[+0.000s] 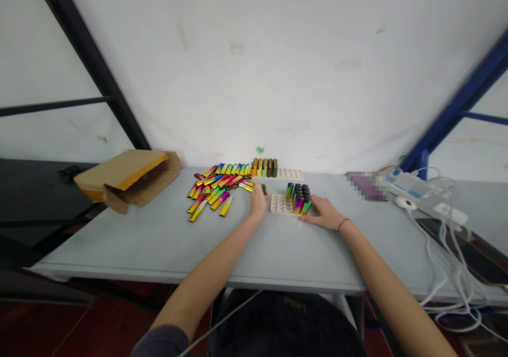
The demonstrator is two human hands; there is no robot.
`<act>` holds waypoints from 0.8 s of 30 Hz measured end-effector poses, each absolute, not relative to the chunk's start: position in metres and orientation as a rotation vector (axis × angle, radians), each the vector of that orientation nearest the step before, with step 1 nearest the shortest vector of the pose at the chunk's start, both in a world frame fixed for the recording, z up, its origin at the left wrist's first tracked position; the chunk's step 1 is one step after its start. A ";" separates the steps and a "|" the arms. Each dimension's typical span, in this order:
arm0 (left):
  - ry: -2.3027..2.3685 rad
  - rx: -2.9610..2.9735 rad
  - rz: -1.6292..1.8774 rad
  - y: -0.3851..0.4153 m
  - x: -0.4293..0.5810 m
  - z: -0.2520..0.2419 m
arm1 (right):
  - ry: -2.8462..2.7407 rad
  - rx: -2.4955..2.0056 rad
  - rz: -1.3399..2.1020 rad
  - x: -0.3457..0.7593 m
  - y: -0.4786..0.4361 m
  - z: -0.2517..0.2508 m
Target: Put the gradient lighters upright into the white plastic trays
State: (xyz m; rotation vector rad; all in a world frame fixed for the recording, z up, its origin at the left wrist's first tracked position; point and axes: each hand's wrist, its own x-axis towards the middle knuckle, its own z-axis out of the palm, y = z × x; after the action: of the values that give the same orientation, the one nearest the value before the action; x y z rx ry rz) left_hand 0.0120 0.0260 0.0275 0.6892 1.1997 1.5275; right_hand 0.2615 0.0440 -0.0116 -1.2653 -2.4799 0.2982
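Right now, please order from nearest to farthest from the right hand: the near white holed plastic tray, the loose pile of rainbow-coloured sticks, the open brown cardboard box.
1. White holed plastic tray: just left of the right hand, at its fingertips.
2. Pile of rainbow-coloured sticks: farther left.
3. Brown cardboard box: far left table edge.

Both bare arms come up from the bottom edge of the frame and converge toward its middle. The left forearm [214, 275] slants up from the lower left with a straight wrist. The left hand [259, 202] sits just left of centre, back uppermost, fingertips drawn together. The right forearm [383, 280] runs in from the lower right. The right hand [323, 213] lies flat, palm down, fingers pointing left, just right of centre.
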 end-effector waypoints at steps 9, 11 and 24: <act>1.153 1.323 1.537 0.016 0.016 0.029 | -2.471 -1.265 0.318 0.261 0.043 -0.009; 1.179 1.541 1.581 0.016 0.015 0.028 | -2.465 -1.261 0.310 0.260 0.042 -0.009; 1.103 1.824 1.394 0.027 0.017 0.007 | -2.477 -1.223 0.247 0.260 0.043 -0.012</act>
State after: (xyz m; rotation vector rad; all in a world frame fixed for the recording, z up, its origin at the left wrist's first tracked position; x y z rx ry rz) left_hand 0.0173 0.0269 0.0071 1.8235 1.1025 1.3935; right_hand 0.2605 0.0428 -0.0115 -1.2234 -2.4769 0.2468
